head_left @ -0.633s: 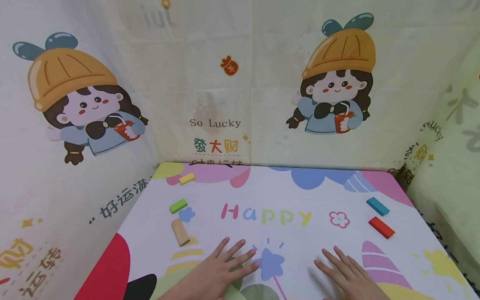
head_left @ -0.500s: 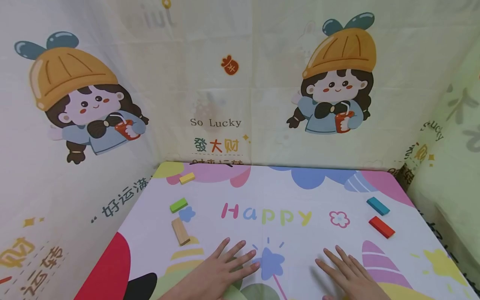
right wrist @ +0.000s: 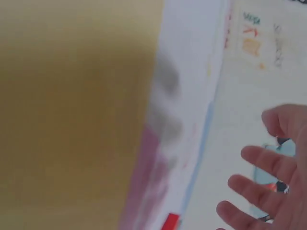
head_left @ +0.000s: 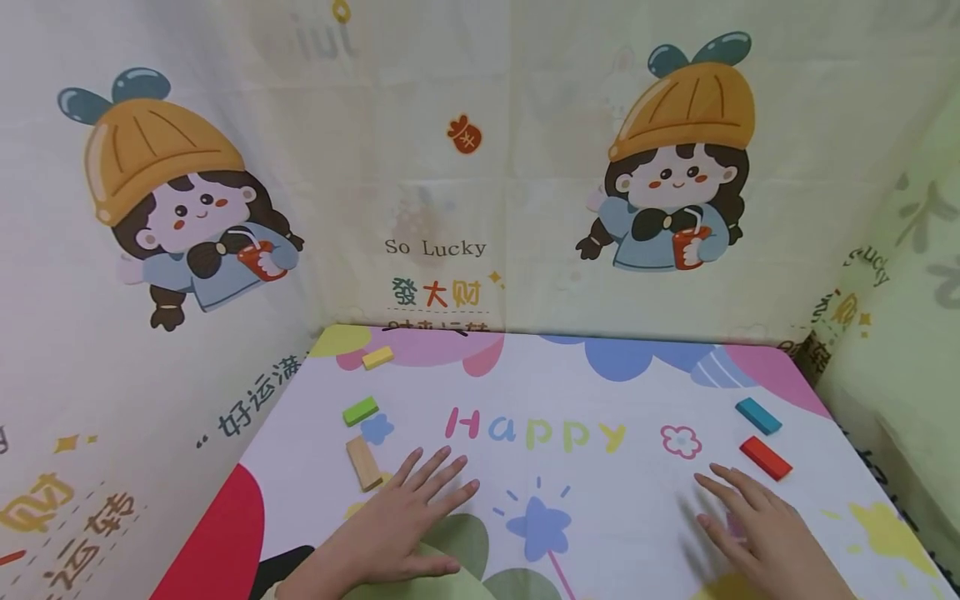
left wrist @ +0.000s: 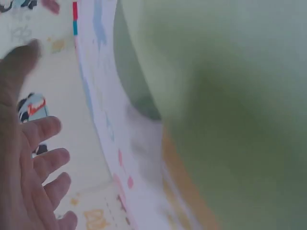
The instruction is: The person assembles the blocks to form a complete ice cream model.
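My left hand hovers over the left front of the table with its fingers spread, holding nothing. Closest to it is a plain wooden block, just beyond the fingers to the left. Farther back on that side lie a green block and a small yellow block. My right hand, fingers loosely bent and holding nothing, is above the right front. A red block lies just past its fingertips, with a teal block behind. The right wrist view catches the red block at its lower edge.
The white table mat carries printed shapes and the word "Happy". Cream cloth with cartoon prints rises behind the table and along both sides.
My left hand has moved left and slightly forward, toward the wooden block. My right hand has shifted right and forward, toward the red block. The blocks keep their places.
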`<action>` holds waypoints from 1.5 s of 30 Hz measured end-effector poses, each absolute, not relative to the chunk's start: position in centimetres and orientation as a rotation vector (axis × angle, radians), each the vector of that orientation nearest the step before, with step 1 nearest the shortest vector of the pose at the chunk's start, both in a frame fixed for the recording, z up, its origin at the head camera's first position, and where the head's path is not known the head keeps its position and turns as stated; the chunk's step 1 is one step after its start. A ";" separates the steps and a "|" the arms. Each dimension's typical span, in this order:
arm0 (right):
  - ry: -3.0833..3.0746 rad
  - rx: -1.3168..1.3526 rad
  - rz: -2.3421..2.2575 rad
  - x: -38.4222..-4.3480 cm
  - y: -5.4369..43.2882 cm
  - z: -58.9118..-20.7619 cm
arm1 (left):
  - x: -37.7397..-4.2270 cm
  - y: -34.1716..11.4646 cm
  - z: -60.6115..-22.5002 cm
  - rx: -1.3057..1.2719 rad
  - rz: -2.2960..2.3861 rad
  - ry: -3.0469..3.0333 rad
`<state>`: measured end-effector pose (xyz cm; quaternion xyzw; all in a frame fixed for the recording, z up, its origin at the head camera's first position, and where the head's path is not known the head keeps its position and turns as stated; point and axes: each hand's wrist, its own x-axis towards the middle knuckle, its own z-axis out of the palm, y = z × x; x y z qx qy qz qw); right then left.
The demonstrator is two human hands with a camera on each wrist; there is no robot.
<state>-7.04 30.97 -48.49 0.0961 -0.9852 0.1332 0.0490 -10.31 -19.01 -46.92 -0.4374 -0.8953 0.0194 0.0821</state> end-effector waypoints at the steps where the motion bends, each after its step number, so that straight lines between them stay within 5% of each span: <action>1: -3.027 0.243 0.431 -7.4 31.6 -48.4 | -10.6 -19.4 -46.8 -1.288 0.038 -2.708; 6: -3.081 0.038 0.614 -9.0 34.6 -48.6 | -11.8 -21.3 -46.2 -1.217 -0.042 -2.834; 17: -2.964 -0.858 1.262 -11.5 40.1 -49.3 | -14.8 -26.1 -47.0 -0.762 -0.144 -3.051; 28: -2.871 -0.936 1.288 -12.9 42.0 -50.7 | -15.9 -29.0 -47.9 -0.384 -0.212 -3.244; 45: -2.872 -0.946 1.267 -13.1 42.2 -51.4 | -16.3 -28.1 -48.2 -0.392 -0.421 -3.204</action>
